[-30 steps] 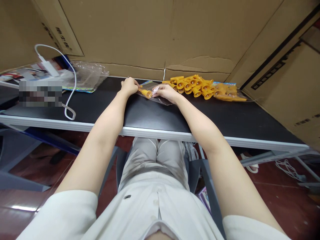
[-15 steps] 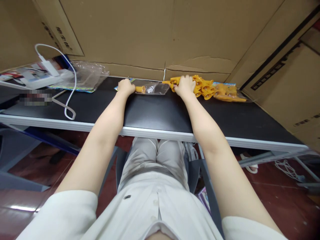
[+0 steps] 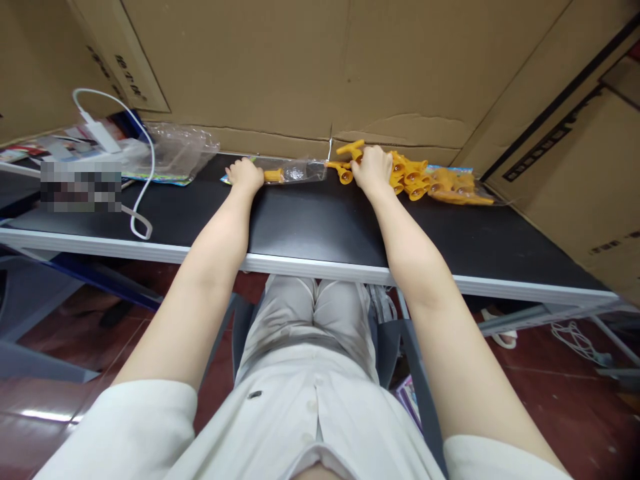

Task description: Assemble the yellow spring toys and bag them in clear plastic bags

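My left hand (image 3: pixel 245 175) is closed on the end of a clear plastic bag (image 3: pixel 304 171) that lies along the back of the table. An orange toy pipe (image 3: pixel 273 175) shows inside the bag beside my fingers. My right hand (image 3: pixel 374 168) is closed on another orange pipe (image 3: pixel 351 148), whose stem sticks out to the left of the fingers. Just beneath lies a loose pipe with a funnel-shaped cup (image 3: pixel 345 175). Several more orange pipes (image 3: pixel 414 179) are heaped to the right of this hand, partly hidden by it.
A filled bag of orange pieces (image 3: pixel 463 185) lies at the right. Flat clear packaging (image 3: pixel 175 157), a white cable (image 3: pixel 150 157) and a white adapter (image 3: pixel 104 137) lie at the left. Tall cardboard (image 3: pixel 300 67) stands along the back of the black table (image 3: pixel 315 230).
My left hand has shifted slightly left, drawing the bag along. A pipe's stem now shows raised at my right hand, above the loose one.
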Action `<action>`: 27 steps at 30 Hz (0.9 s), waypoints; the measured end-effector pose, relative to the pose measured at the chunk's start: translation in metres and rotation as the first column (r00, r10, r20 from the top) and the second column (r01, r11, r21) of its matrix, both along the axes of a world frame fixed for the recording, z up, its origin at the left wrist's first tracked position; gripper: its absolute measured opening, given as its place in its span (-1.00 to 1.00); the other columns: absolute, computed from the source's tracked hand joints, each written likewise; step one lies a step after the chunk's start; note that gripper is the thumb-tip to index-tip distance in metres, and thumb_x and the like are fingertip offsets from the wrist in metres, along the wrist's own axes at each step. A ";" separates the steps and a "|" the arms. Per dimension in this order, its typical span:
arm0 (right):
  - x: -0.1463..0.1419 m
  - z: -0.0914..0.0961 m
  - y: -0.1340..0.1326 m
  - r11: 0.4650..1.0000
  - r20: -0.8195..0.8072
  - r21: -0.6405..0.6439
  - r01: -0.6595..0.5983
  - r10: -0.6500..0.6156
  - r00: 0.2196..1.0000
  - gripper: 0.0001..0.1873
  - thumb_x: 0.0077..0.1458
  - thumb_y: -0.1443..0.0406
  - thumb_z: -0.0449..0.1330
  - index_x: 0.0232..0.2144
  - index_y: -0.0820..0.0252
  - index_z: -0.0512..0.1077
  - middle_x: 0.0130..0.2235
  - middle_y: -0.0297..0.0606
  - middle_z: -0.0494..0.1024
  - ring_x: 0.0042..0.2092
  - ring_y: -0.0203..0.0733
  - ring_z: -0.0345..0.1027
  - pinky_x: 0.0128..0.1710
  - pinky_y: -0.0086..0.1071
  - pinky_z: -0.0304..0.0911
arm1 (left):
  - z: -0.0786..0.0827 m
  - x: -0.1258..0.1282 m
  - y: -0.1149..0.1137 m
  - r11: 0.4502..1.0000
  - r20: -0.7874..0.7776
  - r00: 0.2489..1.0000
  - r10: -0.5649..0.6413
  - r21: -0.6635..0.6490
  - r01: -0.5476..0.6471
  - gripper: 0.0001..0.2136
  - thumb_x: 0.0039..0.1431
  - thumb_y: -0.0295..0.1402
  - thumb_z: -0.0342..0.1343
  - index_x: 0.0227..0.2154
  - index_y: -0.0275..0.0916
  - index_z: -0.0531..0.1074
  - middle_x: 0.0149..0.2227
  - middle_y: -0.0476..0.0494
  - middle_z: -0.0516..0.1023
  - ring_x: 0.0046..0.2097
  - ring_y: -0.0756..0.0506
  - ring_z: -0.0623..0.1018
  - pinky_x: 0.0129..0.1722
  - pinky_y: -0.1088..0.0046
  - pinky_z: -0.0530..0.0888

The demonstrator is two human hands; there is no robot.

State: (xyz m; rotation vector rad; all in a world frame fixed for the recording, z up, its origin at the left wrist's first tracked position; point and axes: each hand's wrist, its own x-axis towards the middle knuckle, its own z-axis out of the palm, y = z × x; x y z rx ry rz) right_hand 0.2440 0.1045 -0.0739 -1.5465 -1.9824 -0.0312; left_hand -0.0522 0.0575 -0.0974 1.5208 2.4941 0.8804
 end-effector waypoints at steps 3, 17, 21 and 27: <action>-0.001 0.003 0.000 0.995 -0.088 0.018 -0.097 0.098 0.991 -0.63 0.40 0.12 0.28 0.06 0.27 0.61 0.12 0.17 0.63 0.31 0.42 0.47 0.41 0.40 0.25 | -0.002 -0.005 0.003 1.000 0.028 0.999 -0.019 -0.019 0.019 -0.40 0.28 -0.43 0.08 0.37 -0.50 0.46 0.42 -0.68 0.47 0.51 -0.49 0.42 0.57 -0.09 0.23; -0.035 -0.007 -0.027 0.915 -0.164 -0.217 -0.342 0.311 0.936 -0.67 0.20 0.25 0.42 -0.04 0.35 0.68 -0.19 -0.14 0.66 -0.13 -0.06 0.51 0.07 -0.17 0.43 | 0.009 0.003 -0.004 0.974 -0.039 0.979 -0.202 -0.115 0.196 -0.47 0.26 -0.42 0.08 0.25 -0.39 0.63 0.32 -0.43 0.64 0.42 -0.41 0.55 0.45 0.16 0.47; -0.044 -0.015 -0.030 0.922 -0.142 -0.229 -0.311 0.285 0.948 -0.67 0.23 0.26 0.39 -0.02 0.35 0.68 -0.20 -0.11 0.67 -0.13 -0.03 0.52 0.04 -0.17 0.43 | 0.013 0.009 -0.010 0.952 -0.032 0.959 -0.281 -0.136 0.274 -0.50 0.34 -0.42 0.01 0.22 -0.42 0.65 0.30 -0.45 0.65 0.40 -0.36 0.57 0.42 0.25 0.47; -0.052 -0.017 -0.030 0.912 0.008 -0.174 -0.370 0.377 0.926 -0.77 0.23 0.32 0.36 -0.11 0.32 0.72 -0.13 -0.05 0.73 -0.01 0.07 0.59 0.15 -0.15 0.43 | 0.016 0.014 -0.012 0.927 0.001 0.934 -0.357 -0.124 0.354 -0.51 0.20 -0.47 0.08 0.13 -0.39 0.71 0.17 -0.36 0.75 0.29 -0.33 0.66 0.36 0.32 0.51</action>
